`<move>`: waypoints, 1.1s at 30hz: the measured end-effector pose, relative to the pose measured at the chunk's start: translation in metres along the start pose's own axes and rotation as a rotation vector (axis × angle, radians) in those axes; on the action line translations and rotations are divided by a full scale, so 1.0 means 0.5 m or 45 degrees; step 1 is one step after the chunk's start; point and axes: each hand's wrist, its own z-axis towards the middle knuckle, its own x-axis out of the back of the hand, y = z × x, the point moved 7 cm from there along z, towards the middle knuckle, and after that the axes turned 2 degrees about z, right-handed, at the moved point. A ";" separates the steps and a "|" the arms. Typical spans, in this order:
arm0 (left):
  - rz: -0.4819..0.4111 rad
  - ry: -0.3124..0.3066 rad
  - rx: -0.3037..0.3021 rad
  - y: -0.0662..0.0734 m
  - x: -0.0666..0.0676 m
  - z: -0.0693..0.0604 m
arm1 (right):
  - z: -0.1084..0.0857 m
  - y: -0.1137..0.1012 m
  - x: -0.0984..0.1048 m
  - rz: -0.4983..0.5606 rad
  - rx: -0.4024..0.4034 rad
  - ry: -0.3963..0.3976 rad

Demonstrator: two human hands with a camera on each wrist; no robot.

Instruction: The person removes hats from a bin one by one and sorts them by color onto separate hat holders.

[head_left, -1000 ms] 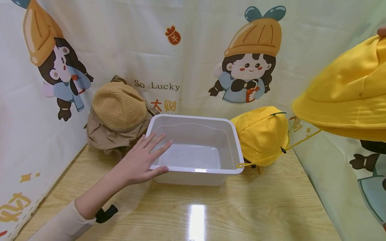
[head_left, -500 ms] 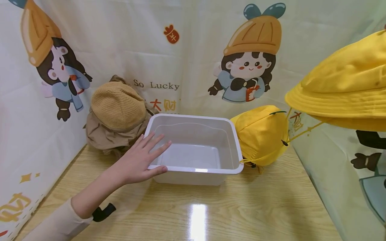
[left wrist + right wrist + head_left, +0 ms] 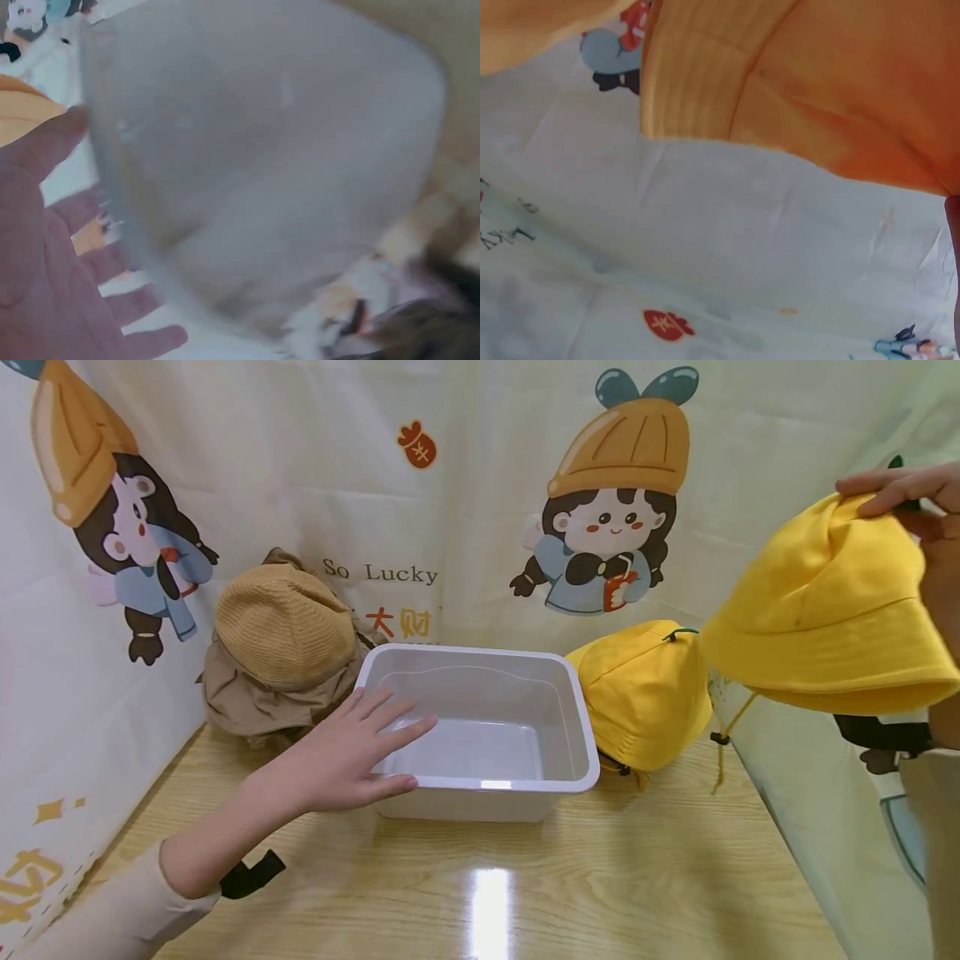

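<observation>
In the head view my right hand pinches the top of a yellow bucket hat, held up in the air at the right, brim down, with a cord dangling below. The same hat fills the top of the right wrist view. My left hand, fingers straight and spread, is at the front left corner of a light grey plastic bin. The left wrist view has the left hand with fingers extended by the rim; whether it touches cannot be told. Inside the bin only its bare floor shows.
Another yellow hat lies against the bin's right side. Left of the bin, a tan knitted hat rests on a brown cloth hat. Printed curtains enclose the wooden table at the back and sides.
The held yellow hat has moved left, and my right hand has come into view on its crown. Its cord, earlier stretched across the other yellow hat to the bin, now hangs free.
</observation>
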 end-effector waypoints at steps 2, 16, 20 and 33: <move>-0.014 0.045 -0.090 0.018 0.029 0.021 | -0.015 -0.043 -0.064 -0.256 -0.029 0.234; -0.801 0.063 -0.185 0.114 0.149 0.245 | -0.004 -0.100 -0.208 -0.739 0.245 0.285; -1.051 0.037 -0.134 0.133 0.153 0.318 | -0.006 -0.097 -0.227 -0.662 0.262 0.284; -1.498 0.007 0.105 0.158 0.119 0.488 | -0.018 -0.051 -0.265 -0.547 0.297 0.165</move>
